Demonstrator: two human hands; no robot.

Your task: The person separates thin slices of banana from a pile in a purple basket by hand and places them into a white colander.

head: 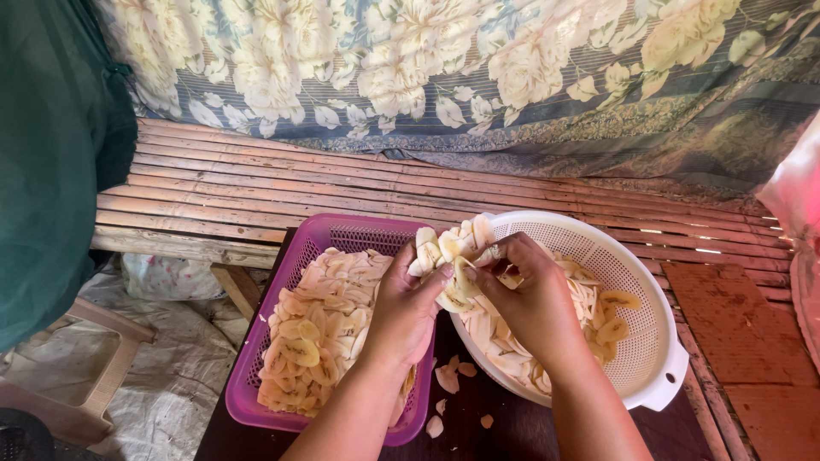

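Both hands are working together over the gap between 2 containers, holding a clump of pale banana slices (451, 248) stuck together. The left hand (408, 309) is curling its fingers up around the underside of the clump, with the thumb pressing against a slice at the front. The right hand (531, 300) is coming in from the other side, its fingertips pinching slices at the top of the clump, so neither hand is lying flat or spread. The clump is sitting in the air between the hands, just above the near rim of the white colander (658, 376), which is holding a loose heap of more slices. Just beside it on the left, a purple plastic basket (282, 282) with a slotted wall is holding slices lying flatter in overlapping layers. Both containers are resting on a dark bench (478, 435), and the 2 are touching or nearly touching under the hands. A few stray slices (453, 376) are lying on the dark surface between the forearms. Behind the containers a platform of bamboo slats (256, 188) is running across the view, and a floral cloth (444, 68) is hanging above it. A dark green cloth (51, 154) is filling the left edge, and a small wooden stool (77, 376) is standing on pale sheeting at lower left.
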